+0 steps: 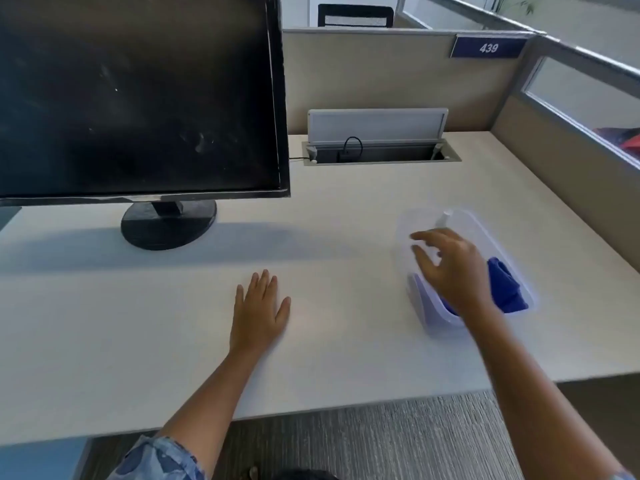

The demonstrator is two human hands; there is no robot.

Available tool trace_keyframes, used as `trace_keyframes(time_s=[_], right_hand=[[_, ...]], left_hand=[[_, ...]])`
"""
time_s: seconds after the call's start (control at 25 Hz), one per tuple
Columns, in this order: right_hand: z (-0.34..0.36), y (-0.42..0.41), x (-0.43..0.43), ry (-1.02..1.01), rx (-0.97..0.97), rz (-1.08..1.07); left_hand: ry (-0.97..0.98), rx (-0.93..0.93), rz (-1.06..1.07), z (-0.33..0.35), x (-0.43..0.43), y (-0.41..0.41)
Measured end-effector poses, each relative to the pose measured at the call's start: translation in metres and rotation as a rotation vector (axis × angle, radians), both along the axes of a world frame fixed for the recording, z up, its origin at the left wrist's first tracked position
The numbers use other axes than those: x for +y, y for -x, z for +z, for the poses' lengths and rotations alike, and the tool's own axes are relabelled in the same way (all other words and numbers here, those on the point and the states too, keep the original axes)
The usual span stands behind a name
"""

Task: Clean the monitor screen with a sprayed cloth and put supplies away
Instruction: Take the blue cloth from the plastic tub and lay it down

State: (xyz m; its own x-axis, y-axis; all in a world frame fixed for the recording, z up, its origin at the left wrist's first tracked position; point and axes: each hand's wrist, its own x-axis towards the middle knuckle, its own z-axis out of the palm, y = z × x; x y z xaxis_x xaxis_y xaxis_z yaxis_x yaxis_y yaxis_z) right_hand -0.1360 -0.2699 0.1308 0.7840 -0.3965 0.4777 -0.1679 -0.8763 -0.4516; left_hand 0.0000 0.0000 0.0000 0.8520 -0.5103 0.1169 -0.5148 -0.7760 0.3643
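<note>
Pale and mostly bare, the counter point(346, 209) is stretching away from you inside a beige cubicle. Nearest you, your left hand point(259, 310) is lying flat on it, fingers spread, gripping nothing. To the right and a little farther off, your right hand point(450, 265) is hovering over the clear plastic tub point(485, 223), fingers loosely curled and parted, holding nothing as far as you can see. A blue cloth point(507, 289) is lying bunched in the tub's near right end, and a pale spray bottle point(443, 218) seems to be lying under your fingers, though your hand is hiding most of it. The tub is looking light and nothing is steadying it, so a hasty grab may be sliding or tipping it. Far left, the monitor point(138, 95) is standing dark and smudged; wiping hard could be rocking it on its round base point(168, 225).
</note>
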Motion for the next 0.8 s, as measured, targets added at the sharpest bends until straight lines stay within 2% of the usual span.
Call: trace_keyframes(time_s=[0.08, 0.16, 0.2, 0.28, 0.44, 0.52, 0.64, 0.8], right_hand=[[0.007, 0.010, -0.033, 0.105, 0.381, -0.151], [0.006, 0.020, -0.062, 0.074, 0.805, -0.183], [0.003, 0.021, -0.068, 0.025, 0.944, -0.125], [-0.002, 0.018, -0.066, -0.052, 1.059, 0.012], [-0.007, 0.012, -0.070, -0.123, 1.135, 0.143], [-0.016, 0.010, -0.068, -0.073, 1.105, 0.146], [-0.019, 0.012, -0.065, 0.016, 0.925, 0.081], [0.011, 0.025, -0.073, -0.062, 0.602, -0.055]], left_hand=[[-0.005, -0.010, 0.022, 0.002, 0.001, 0.001], [-0.005, -0.005, 0.022, 0.002, 0.001, 0.002], [-0.001, -0.003, 0.021, 0.002, 0.001, 0.003], [-0.001, -0.015, 0.014, 0.003, 0.000, 0.003], [-0.003, -0.020, 0.012, 0.004, 0.001, 0.003], [0.005, -0.011, 0.011, 0.003, 0.001, 0.003], [0.021, -0.016, 0.014, 0.002, 0.000, 0.001], [0.029, -0.012, 0.017, 0.001, 0.000, -0.001]])
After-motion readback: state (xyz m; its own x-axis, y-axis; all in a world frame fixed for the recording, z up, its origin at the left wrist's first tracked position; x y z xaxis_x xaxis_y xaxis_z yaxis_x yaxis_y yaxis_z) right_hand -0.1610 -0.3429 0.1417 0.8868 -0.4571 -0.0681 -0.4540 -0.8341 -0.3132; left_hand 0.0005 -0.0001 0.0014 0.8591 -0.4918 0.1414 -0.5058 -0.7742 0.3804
